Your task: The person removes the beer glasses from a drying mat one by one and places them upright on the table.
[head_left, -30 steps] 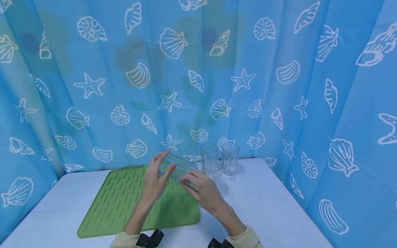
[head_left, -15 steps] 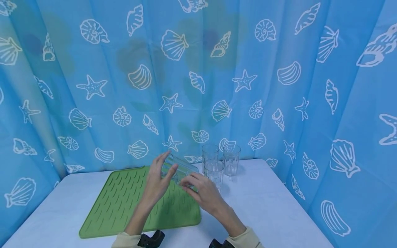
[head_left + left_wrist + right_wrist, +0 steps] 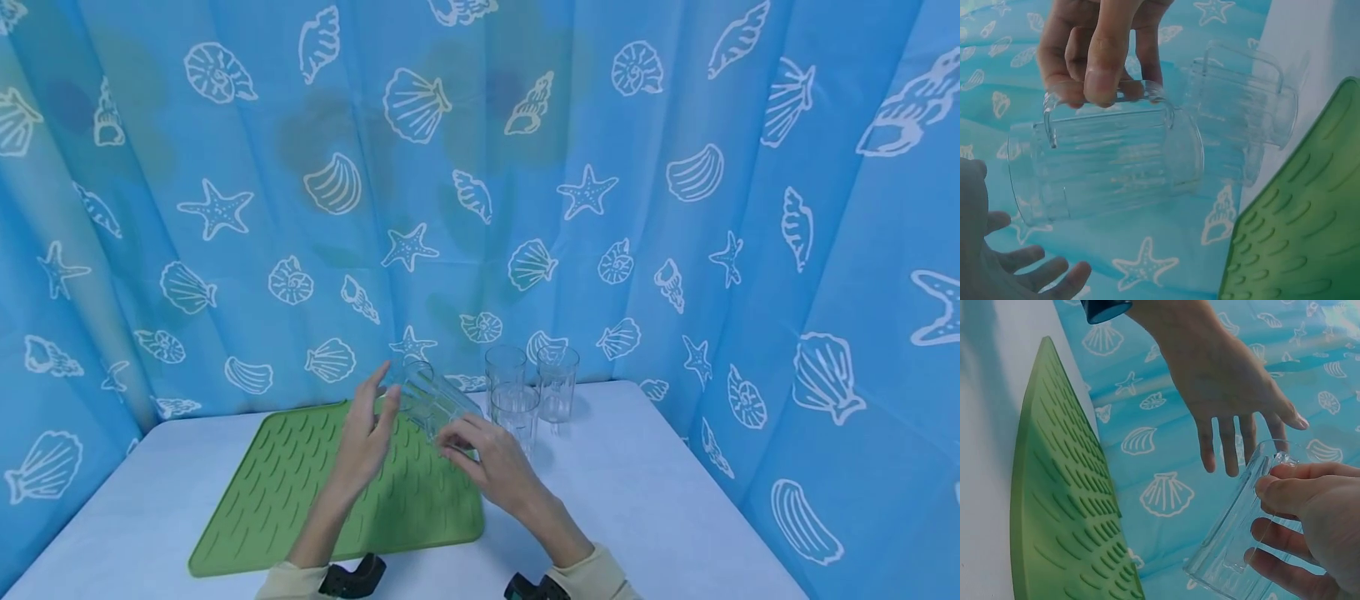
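A clear glass mug (image 3: 442, 402) hangs tilted above the green mat, its rim toward the upper left. My right hand (image 3: 487, 462) grips it by the handle; in the left wrist view the fingers and thumb of that right hand (image 3: 1107, 53) are curled round the handle at the top. My left hand (image 3: 362, 446) is just left of the rim, fingers extended, and a gap separates it from the mug. In the right wrist view the left hand (image 3: 1222, 387) has its fingers spread beyond the mug (image 3: 1229, 531).
Three more clear glasses stand close together at the back right: a rear left glass (image 3: 505, 363), a rear right glass (image 3: 557, 387) and a front glass (image 3: 517, 412). The ridged green mat (image 3: 285, 492) lies on the white table (image 3: 622, 492). A blue shell-print curtain (image 3: 465, 225) rises behind.
My left hand has drawn away to the left from the mug's rim, where its fingers were around it. The right hand keeps its hold, and the mug is slightly more upright.
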The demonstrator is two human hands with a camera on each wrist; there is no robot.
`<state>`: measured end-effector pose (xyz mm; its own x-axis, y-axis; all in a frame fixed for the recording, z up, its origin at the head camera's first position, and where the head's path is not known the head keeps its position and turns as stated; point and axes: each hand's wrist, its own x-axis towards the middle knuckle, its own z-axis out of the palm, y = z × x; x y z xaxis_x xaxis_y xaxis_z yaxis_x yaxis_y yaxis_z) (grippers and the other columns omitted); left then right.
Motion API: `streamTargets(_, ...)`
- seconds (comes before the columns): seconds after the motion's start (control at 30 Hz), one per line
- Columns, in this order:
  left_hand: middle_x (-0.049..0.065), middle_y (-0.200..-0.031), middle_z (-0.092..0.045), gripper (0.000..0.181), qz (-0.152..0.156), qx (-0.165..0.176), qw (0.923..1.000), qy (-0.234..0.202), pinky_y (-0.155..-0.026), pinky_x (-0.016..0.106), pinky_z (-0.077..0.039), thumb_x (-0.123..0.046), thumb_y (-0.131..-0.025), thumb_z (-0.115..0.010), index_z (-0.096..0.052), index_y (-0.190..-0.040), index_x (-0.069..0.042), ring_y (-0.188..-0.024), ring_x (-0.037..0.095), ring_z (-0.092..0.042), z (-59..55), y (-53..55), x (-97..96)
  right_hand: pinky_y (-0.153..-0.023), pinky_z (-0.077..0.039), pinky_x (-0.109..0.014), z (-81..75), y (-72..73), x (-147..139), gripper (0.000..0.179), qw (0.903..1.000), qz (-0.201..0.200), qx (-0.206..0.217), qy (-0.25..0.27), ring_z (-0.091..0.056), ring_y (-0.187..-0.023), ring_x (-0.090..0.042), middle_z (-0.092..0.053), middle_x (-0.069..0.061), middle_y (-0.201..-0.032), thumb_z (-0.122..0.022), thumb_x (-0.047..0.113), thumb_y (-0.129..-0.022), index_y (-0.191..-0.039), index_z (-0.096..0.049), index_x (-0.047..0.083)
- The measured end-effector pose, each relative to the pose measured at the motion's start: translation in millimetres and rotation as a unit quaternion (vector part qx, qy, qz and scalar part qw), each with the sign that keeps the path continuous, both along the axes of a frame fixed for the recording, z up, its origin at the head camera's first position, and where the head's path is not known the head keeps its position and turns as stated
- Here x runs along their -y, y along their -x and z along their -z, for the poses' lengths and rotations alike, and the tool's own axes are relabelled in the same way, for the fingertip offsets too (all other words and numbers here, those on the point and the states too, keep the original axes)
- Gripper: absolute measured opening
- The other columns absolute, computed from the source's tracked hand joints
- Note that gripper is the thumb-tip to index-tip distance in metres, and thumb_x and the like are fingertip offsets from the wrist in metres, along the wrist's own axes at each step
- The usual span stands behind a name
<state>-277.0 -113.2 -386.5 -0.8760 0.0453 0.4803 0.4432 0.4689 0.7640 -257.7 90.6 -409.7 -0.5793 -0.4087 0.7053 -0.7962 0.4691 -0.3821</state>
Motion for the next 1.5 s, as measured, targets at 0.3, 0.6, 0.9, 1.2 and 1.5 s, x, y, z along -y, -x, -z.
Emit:
streamTargets(0.3, 0.014, -0.153, -0.037, 0.054, -0.006, -0.005, 0.9997, 0.022, -0.092, 0.053, -0.051, -0.044, -0.106, -0.034, -0.028, -0.155, -0.023, -0.131, 0.033, -0.048, 2.9, -1.4, 8.8, -0.074, -0.057, -0.015, -3.9, -0.2, 0, 0.008, 0.9988, -0.023, 0.033, 0.028, -0.066, -0.080, -0.006, -0.068, 0.002, -0.096, -0.067, 0.016, -0.094, -0.101, -0.069, 0.013)
streamTargets(0.6, 0.019, -0.153, -0.035, 0.056, -0.027, 0.026, 0.9969, 0.070, -0.096, 0.061, -0.045, -0.044, -0.107, -0.033, -0.027, -0.156, -0.018, -0.131, 0.039, -0.047, 20.2, -5.0, 41.1, -0.074, -0.059, -0.019, -9.0, -2.6, -12, 0.010, 0.9970, -0.045, 0.033, 0.055, -0.068, -0.083, -0.009, -0.068, 0.000, -0.095, -0.067, 0.011, -0.093, -0.103, -0.068, 0.010)
streamTargets(0.9, 0.030, -0.153, -0.029, 0.066, -0.048, 0.099, 0.9786, 0.174, -0.108, 0.071, -0.030, -0.050, -0.106, -0.028, -0.026, -0.155, -0.005, -0.140, 0.051, -0.032, 43.1, -16.9, 83.5, -0.075, -0.060, -0.021, -10.0, -3.0, -34, 0.011, 0.9955, -0.038, 0.046, 0.075, -0.068, -0.086, -0.008, -0.070, 0.003, -0.096, -0.067, 0.014, -0.093, -0.104, -0.066, 0.017)
streamTargets(1.2, 0.040, -0.154, -0.017, 0.075, -0.040, 0.210, 0.9289, 0.302, -0.102, 0.081, -0.023, -0.055, -0.103, -0.032, -0.025, -0.154, -0.001, -0.139, 0.064, -0.016, 65.2, -20.6, 113.1, -0.075, -0.061, -0.025, -16.2, -6.0, -58, 0.011, 0.9913, -0.025, 0.062, 0.114, -0.068, -0.088, -0.010, -0.070, 0.000, -0.095, -0.068, 0.013, -0.093, -0.103, -0.066, 0.017)
streamTargets(1.5, 0.033, -0.158, -0.011, 0.093, -0.047, 0.321, 0.8705, 0.370, -0.091, 0.092, -0.006, -0.075, -0.090, -0.040, -0.026, -0.155, -0.010, -0.139, 0.066, -0.005, 79.6, -27.1, 133.8, -0.080, -0.059, -0.024, -21.1, -5.6, -88, 0.015, 0.9877, 0.001, 0.079, 0.135, -0.067, -0.093, -0.011, -0.068, 0.002, -0.099, -0.068, 0.011, -0.093, -0.107, -0.066, 0.015)
